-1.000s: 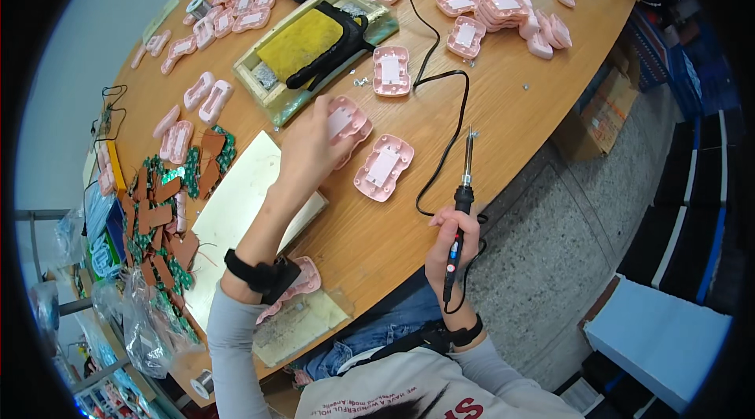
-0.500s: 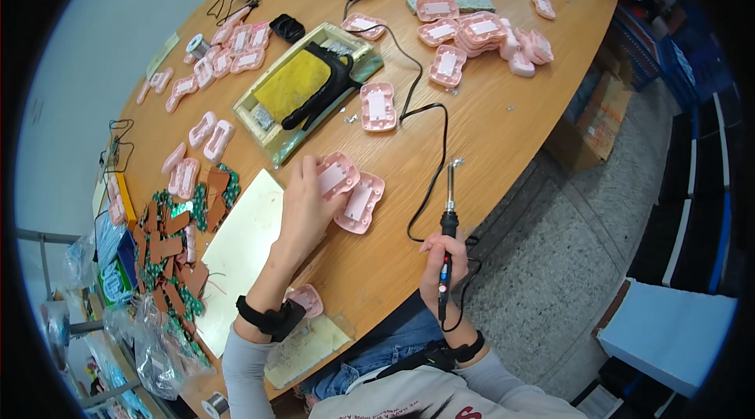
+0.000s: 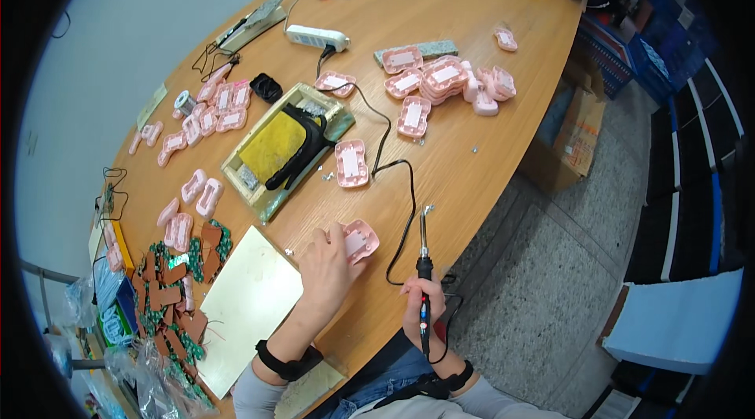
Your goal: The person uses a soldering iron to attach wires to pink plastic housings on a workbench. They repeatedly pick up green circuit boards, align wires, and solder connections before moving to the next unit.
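My left hand [image 3: 329, 271] is closed on the left edge of a pink plastic shell [image 3: 362, 239] with a pale rectangle in its middle. The fingers hide part of that shell and whatever lies under them. In my right hand [image 3: 422, 305] is a black soldering iron [image 3: 425, 268], gripped by its handle and pointing away from me. A shiny silvery blob shows at the iron's tip [image 3: 427, 211], beyond the table edge. Another pink shell [image 3: 351, 163] lies face up farther off, beside the iron's black cable [image 3: 412, 207].
A wooden tray [image 3: 262, 200] holds a yellow sponge [image 3: 273, 141] and a black holder. Pink shells [image 3: 445, 77] are piled at the far right, others far left. A white board [image 3: 252, 301] lies left, beside green and brown circuit boards [image 3: 167, 293]. A power strip [image 3: 317, 38] stands behind.
My view has tilted up, showing more of the far table. Two overlapping shells were at my left hand; now only one shows there. The soldering iron stays in my right hand.
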`<state>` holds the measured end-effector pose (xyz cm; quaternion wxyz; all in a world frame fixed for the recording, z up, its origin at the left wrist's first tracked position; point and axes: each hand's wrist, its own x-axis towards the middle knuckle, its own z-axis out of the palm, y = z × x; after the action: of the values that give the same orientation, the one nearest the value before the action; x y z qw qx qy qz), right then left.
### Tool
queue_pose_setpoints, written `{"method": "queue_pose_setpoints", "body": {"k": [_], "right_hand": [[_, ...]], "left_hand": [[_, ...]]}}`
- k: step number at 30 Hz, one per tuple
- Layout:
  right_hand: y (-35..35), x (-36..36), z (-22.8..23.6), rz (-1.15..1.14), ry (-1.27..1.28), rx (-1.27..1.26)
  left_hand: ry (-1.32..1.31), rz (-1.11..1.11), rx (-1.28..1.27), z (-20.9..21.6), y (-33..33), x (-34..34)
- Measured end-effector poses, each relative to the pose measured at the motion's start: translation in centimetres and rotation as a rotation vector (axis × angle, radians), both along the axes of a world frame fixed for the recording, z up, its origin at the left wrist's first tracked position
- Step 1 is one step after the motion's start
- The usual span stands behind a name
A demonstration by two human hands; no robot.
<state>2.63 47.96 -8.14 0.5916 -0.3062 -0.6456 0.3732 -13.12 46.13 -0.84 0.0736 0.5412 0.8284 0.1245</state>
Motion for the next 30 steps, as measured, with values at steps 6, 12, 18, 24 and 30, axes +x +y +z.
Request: {"method": "queue_pose_setpoints", "body": {"k": [6, 12, 18, 24, 30], "right_hand": [[-0.4, 0.1, -0.3, -0.003, 0.015, -0.034], [0.1, 0.8, -0.3, -0.044, 0.011, -0.063], [-1.5, -0.7, 0.5, 0.005, 0.061, -0.094], [0.1, 1.1, 0.1, -0.031, 0.011, -0.06], [-0.6, 0.3, 0.1, 0.026, 0.025, -0.072]], "left_hand": [[-0.124, -0.092, 0.138, 0.2, 0.4, -4.0], [-0.297, -0.16, 0.234, 4.2, 17.8, -6.4], [-0.47, 0.009, 0.519, 1.5, 26.4, -9.4], [-0.013, -0.155, 0.279, 1.0, 18.3, -7.9], [0.164, 0.009, -0.032, -1.8, 11.7, -6.8]]}}
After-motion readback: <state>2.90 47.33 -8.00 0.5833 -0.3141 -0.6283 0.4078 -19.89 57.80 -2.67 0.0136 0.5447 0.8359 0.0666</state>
